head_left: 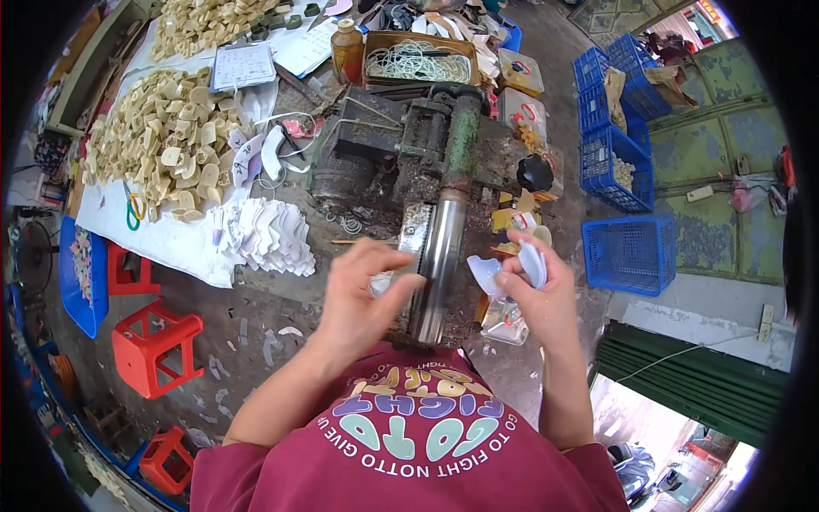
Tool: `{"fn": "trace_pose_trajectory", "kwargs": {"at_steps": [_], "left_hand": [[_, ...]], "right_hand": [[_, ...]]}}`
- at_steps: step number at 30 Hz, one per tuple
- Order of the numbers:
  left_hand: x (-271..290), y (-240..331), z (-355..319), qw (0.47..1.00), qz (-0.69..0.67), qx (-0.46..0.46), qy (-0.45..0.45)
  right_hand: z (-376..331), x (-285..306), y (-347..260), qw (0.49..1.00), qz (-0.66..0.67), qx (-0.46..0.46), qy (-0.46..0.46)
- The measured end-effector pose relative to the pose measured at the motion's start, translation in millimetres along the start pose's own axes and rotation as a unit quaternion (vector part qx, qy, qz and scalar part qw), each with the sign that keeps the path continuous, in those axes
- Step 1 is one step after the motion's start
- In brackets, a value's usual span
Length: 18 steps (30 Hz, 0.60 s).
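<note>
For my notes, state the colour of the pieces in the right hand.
The pieces are pale lavender-blue, clearest in the head view.

Grey floor (290, 375); 3 red stools (142, 365) at left; peeling green panels (725, 235) at right; daylight beyond opening (636, 410).

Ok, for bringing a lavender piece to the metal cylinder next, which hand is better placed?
Probably the right hand: it holds curved lavender pieces, just right of the metal cylinder. The left hand is near the cylinder too, but shows only something whitish, too unclear to name.
</note>
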<state>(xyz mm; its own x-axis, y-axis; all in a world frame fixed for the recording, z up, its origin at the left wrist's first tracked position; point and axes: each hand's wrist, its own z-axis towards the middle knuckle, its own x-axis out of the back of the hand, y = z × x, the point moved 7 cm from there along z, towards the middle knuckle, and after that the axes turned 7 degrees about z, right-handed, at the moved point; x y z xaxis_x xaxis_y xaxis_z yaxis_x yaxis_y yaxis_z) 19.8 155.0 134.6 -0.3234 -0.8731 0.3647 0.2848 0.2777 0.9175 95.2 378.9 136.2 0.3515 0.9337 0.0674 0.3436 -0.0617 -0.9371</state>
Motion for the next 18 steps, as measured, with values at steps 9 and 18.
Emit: {"fn": "trace_pose_trajectory", "kwargs": {"at_steps": [9,18], "left_hand": [[-11,-36,-17,0.987,0.154,-0.019,0.038],[44,-75,-23,0.986,0.021,0.066,0.15]], "right_hand": [[16,-30,11,0.995,-0.097,0.031,-0.007],[8,-6,6,0.99,-0.123,0.012,0.063]]}}
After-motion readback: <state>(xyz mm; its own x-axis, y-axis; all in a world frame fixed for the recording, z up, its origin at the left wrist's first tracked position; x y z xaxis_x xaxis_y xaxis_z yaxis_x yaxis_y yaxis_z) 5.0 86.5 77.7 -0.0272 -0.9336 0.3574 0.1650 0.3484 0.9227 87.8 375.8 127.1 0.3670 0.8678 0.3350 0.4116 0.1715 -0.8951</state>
